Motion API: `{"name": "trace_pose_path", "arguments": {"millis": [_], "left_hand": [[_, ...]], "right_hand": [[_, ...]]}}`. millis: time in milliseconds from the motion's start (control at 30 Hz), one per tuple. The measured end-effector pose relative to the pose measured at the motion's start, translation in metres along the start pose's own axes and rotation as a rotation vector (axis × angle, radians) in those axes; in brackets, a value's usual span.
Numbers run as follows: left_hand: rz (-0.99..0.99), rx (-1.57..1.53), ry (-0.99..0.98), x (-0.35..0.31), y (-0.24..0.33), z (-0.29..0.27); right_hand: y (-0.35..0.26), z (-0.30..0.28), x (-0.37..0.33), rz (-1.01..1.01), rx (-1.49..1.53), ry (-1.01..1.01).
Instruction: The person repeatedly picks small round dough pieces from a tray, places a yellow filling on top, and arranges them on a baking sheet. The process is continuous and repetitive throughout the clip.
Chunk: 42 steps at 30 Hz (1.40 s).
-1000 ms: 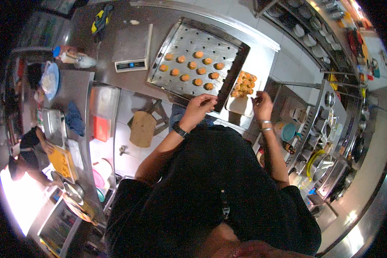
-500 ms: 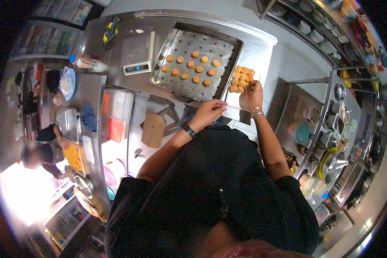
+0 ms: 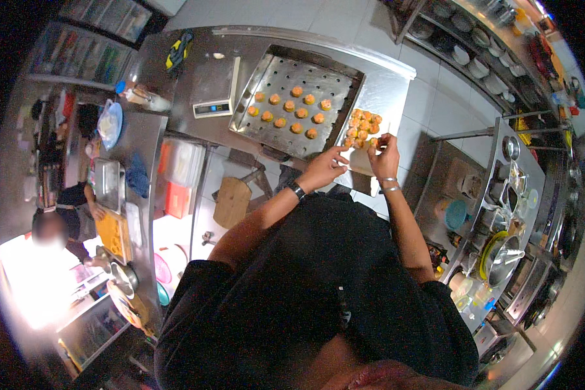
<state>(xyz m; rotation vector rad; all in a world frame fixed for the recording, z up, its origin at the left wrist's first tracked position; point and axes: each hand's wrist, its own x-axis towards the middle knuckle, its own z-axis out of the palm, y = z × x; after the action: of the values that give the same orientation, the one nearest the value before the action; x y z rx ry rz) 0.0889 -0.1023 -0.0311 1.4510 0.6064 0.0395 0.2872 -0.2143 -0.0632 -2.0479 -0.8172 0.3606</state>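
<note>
Steel counter (image 3: 252, 49) (tray (image 3: 286, 73) atop), tiles (image 3: 439, 97), shelved bowls (image 3: 479, 69)

A grey stainless-steel desk (image 3: 389, 91) stands over there, gleaming at its right end. Across its middle lies a large rectangular perforated metal tray (image 3: 331, 77), and just to the right of that, a shallow pale rectangular tray (image 3: 361, 164). On the left sits a flat-topped, light-edged scale (image 3: 212, 88) with a small display; beyond it lie a small whitish lump (image 3: 219, 56) and a limp yellow-and-black item (image 3: 179, 53).
</note>
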Motion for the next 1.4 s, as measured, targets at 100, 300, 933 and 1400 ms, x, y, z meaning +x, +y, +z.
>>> {"name": "trace_pose_path", "arguments": {"millis": [100, 300, 933, 1400], "left_hand": [[0.097, -0.159, -0.101, 0.016, 0.007, 0.01], [0.394, -0.087, -0.342, 0.026, 0.069, 0.025], [0.414, -0.123, -0.067, 0.004, 0.123, 0.051], [0.384, -0.126, -0.017, -0.001, 0.116, 0.057]], "right_hand": [[-0.069, -0.039, -0.015, -0.028, 0.024, -0.127], [-0.155, -0.103, -0.036, -0.172, 0.059, -0.32], [-0.162, -0.132, -0.067, -0.676, -0.265, -0.063], [-0.167, -0.131, -0.071, -0.721, -0.317, -0.044]]}}
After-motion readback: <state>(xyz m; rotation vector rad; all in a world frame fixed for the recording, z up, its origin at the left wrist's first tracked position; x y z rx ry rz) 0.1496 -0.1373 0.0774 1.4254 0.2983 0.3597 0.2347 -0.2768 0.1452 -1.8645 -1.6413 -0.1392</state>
